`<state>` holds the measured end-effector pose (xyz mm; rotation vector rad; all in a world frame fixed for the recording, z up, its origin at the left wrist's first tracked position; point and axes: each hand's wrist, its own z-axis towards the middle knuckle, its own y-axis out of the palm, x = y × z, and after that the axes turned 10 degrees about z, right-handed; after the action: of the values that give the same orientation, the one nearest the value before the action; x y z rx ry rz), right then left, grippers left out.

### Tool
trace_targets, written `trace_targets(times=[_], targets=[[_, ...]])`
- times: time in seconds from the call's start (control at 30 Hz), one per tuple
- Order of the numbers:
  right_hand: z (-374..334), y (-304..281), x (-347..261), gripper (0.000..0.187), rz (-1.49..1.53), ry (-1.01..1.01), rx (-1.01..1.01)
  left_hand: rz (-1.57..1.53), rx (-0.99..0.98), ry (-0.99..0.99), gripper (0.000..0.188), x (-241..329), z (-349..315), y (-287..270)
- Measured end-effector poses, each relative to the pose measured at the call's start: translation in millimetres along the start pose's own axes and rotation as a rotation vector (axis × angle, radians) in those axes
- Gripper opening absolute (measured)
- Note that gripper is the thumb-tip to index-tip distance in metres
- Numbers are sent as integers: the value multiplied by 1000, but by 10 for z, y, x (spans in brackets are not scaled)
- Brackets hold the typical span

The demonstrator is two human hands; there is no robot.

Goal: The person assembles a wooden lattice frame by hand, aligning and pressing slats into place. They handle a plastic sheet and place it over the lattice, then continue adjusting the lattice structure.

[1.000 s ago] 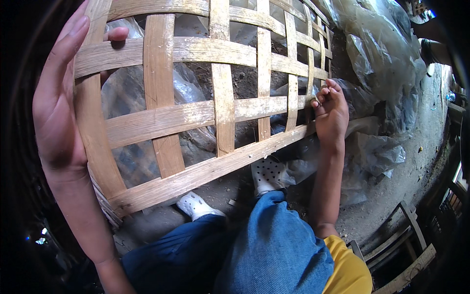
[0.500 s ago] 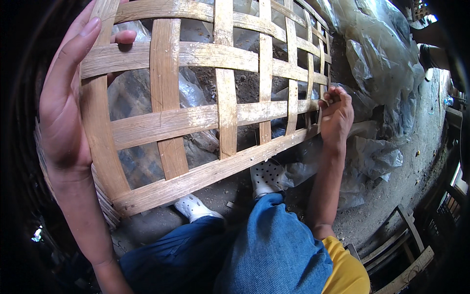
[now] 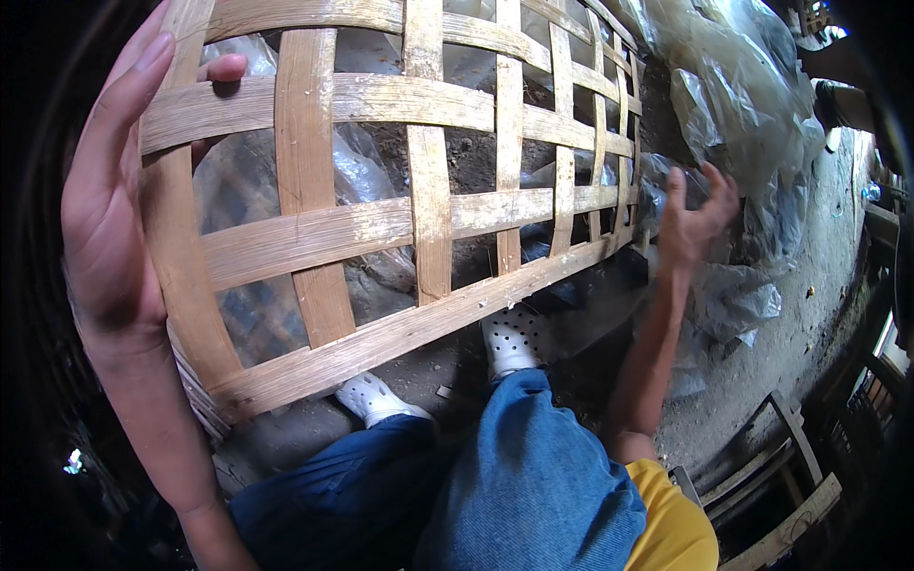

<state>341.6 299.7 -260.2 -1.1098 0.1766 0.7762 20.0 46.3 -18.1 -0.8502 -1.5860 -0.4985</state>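
A panel of woven bamboo strips point(image 3: 427, 162) stands tilted before me, with wide square gaps and a straight strip along its lower edge. My left hand point(image 3: 114, 200) grips its left side strip, the thumb in front and a fingertip showing through a gap. Beyond the panel's right end, my right hand point(image 3: 698, 214) is off the bamboo. Its thumb and fingers are apart with nothing between them.
Crumpled clear plastic sheeting point(image 3: 752, 124) lies on the ground at the right and behind the panel. Wooden slats point(image 3: 790, 533) stand at the lower right. My white perforated clogs point(image 3: 514, 338) rest below the panel.
My right hand has let go of the panel's right end, moved right and spread its fingers. The panel has shifted slightly left, still held by my left hand.
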Motion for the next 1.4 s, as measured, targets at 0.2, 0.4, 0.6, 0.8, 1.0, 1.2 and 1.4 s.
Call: trace_targets(times=[0.2, 0.4, 0.6, 0.8, 1.0, 1.2, 1.4], targets=[[-310, 27, -744, 31, 773, 418, -658, 17, -26, 8, 57, -5, 1, -48], [-266, 82, -780, 33, 896, 515, -734, 63, -61, 36, 57, 25, -1, -54], [-242, 91, -707, 30, 969, 560, -793, 85, -28, 16, 58, -41, -15, -104], [-268, 117, -697, 25, 883, 470, -740, 63, -71, 27, 59, -3, -2, -73], [-331, 148, -725, 21, 760, 359, -641, 178, -87, 41, 60, 26, -14, -99], [-373, 126, -822, 20, 741, 246, -517, 5, -169, 50, 58, 0, 13, -152], [-382, 163, -837, 16, 674, 102, -442, 8, -136, 51, 58, 20, 3, -85]])
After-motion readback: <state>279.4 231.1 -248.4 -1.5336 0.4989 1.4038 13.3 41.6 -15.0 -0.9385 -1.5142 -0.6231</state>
